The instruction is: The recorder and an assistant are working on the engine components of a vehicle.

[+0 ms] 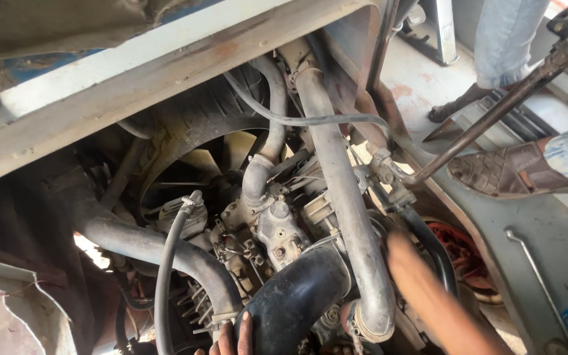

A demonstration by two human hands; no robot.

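A bare right forearm [438,299] comes up from the bottom edge, nearest the camera, and slants up-left into an engine bay; the right hand itself is hidden behind a long grey metal pipe [343,190], so whether its fingers are clenched or released cannot be told. At the bottom edge, the left hand [231,338] shows only its fingertips [245,327], laid flat and released against the lower left side of a thick black rubber intake hose [297,296], not wrapped around it. That hose curves up to the right and meets the grey metal pipe, which runs steeply from the upper middle of the bay down to a clamped elbow just beside the forearm. Left of the hose a thin black hose [165,276] rises to a small clamp, and a pale radiator fan [218,161] sits behind in its round shroud. At upper right, another person's sandalled feet [511,171] stand on the floor panel, near a bent steel rod [494,115]. A slim metal tool [537,273] lies on the grey panel at right.
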